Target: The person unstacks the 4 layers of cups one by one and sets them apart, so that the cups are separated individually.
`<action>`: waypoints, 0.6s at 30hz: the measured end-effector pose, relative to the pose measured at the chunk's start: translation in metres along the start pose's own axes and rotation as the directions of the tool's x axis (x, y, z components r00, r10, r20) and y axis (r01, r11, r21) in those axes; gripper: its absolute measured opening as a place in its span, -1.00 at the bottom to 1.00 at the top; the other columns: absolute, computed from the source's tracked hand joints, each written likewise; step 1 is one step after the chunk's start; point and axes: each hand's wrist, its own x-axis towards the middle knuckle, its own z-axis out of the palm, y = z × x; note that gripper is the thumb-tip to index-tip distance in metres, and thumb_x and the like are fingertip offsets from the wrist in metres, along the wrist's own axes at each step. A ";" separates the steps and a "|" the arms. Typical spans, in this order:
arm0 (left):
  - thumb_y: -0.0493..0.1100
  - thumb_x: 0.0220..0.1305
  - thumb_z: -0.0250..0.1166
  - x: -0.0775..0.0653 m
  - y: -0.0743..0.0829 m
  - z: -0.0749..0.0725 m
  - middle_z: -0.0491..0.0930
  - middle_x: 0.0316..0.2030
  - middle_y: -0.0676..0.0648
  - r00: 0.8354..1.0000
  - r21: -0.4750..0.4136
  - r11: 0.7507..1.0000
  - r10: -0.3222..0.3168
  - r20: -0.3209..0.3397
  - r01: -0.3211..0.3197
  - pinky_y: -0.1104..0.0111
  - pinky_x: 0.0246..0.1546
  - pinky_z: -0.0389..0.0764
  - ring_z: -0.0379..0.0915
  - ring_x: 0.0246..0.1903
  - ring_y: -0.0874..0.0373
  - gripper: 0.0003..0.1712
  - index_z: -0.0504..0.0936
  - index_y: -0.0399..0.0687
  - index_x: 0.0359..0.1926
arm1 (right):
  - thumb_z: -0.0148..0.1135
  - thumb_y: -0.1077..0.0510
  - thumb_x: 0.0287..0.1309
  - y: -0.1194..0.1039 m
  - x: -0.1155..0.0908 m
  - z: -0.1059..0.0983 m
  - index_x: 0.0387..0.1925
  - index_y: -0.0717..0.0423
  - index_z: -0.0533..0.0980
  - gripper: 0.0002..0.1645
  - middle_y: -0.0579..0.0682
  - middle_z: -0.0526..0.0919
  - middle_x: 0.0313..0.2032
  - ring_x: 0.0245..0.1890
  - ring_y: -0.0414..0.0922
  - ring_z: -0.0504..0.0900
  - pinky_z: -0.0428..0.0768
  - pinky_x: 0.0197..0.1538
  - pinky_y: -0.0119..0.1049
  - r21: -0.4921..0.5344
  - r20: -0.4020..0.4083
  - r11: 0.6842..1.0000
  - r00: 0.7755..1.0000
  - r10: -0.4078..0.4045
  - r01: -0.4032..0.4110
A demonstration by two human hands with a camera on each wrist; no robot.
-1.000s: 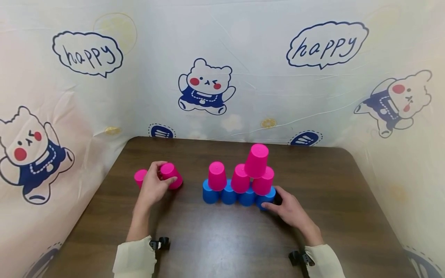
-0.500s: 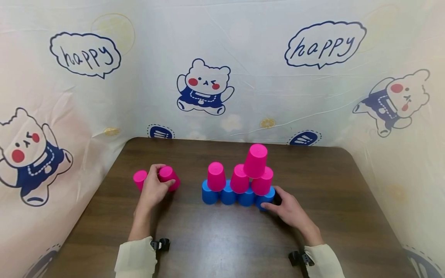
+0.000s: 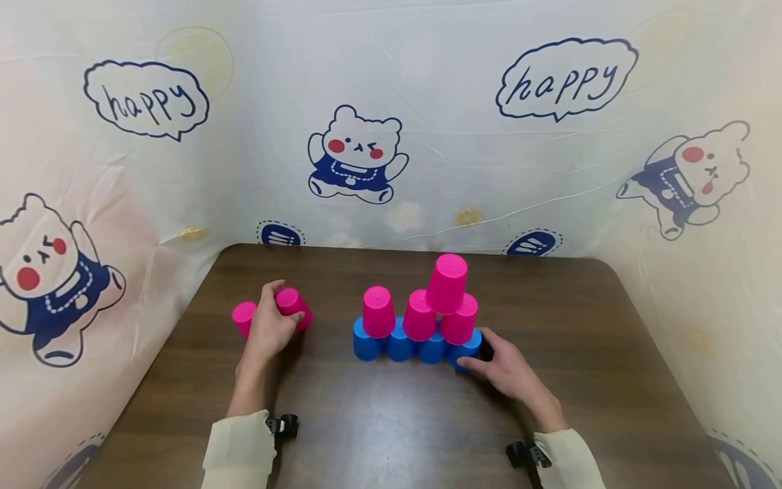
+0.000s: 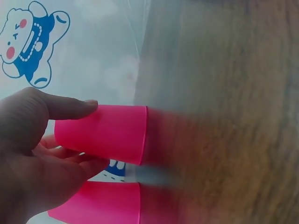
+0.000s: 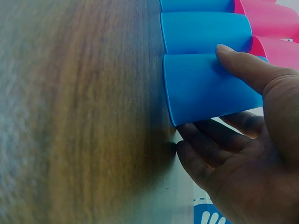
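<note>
In the head view my left hand [image 3: 271,329] grips an upside-down pink cup [image 3: 294,309] on the left of the table, thumb on the near side. Beside it, partly hidden by the hand, stands another pink cup [image 3: 244,318]. My right hand [image 3: 513,370] holds the rightmost blue cup [image 3: 466,348] of a row of several inverted blue cups [image 3: 400,346], thumb in front and fingers behind. On that row stand three pink cups [image 3: 379,312], the left one apart from the other two. One more pink cup [image 3: 447,285] tops the right-hand pair.
The brown wooden table [image 3: 379,435] has a patterned cloth [image 3: 452,183] hanging behind it and at both sides. A small black camera mount sits on each wrist, the left one [image 3: 284,426] and the right one [image 3: 519,454].
My left hand and the pink cup it grips have shifted slightly left, while the view drifts a little. My right hand and the stacked cups stay in place.
</note>
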 end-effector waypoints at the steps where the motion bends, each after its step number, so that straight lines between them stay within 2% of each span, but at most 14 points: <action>1: -0.39 0.30 0.40 0.000 0.000 0.000 0.27 0.51 -0.38 1.000 0.002 1.000 0.016 -0.007 -0.016 -0.25 0.43 0.38 0.29 0.42 -0.36 0.02 0.01 -0.15 0.62 | 0.49 -0.18 0.26 0.000 0.000 0.000 0.38 -0.04 0.44 -0.23 0.01 0.66 0.20 0.18 0.04 0.60 0.58 0.32 0.20 0.000 -0.001 1.000 1.000 0.000 0.000; 4: -0.41 0.23 0.45 0.001 0.003 0.001 0.24 0.52 -0.37 0.995 0.031 0.995 0.095 -0.036 -0.094 -0.25 0.42 0.38 0.28 0.42 -0.35 0.08 0.02 -0.18 0.62 | 0.49 -0.18 0.25 0.000 0.000 0.000 0.38 -0.04 0.44 -0.23 0.01 0.65 0.20 0.18 0.04 0.60 0.58 0.32 0.20 0.002 -0.001 1.000 1.000 0.000 0.000; 8: -0.41 0.15 0.50 -0.002 0.014 0.001 0.24 0.52 -0.37 0.971 0.088 0.972 0.226 -0.081 -0.218 -0.24 0.42 0.37 0.25 0.45 -0.34 0.10 0.09 -0.21 0.61 | 0.50 -0.19 0.24 -0.001 0.000 -0.001 0.39 -0.04 0.44 -0.21 0.00 0.65 0.20 0.18 0.03 0.60 0.58 0.33 0.20 0.002 0.001 1.000 1.000 0.002 -0.002; 14: -0.37 0.12 0.56 -0.015 0.052 -0.005 0.20 0.56 -0.30 0.936 0.134 0.937 0.337 -0.105 -0.322 -0.29 0.44 0.30 0.09 0.57 -0.31 0.12 0.15 -0.11 0.61 | 0.51 -0.19 0.23 0.000 -0.001 -0.001 0.37 -0.04 0.45 -0.23 0.01 0.66 0.19 0.17 0.04 0.60 0.57 0.34 0.20 0.009 -0.003 1.000 1.000 0.001 -0.001; 18: -0.25 0.17 0.58 -0.027 0.079 -0.009 0.20 0.58 -0.23 0.914 0.132 0.915 0.395 -0.095 -0.382 -0.33 0.42 0.32 0.07 0.59 -0.24 0.10 0.16 -0.03 0.62 | 0.50 -0.18 0.24 0.000 -0.001 0.000 0.37 -0.02 0.45 -0.23 0.03 0.66 0.18 0.17 0.05 0.61 0.56 0.33 0.22 0.004 -0.005 1.000 1.000 -0.006 0.006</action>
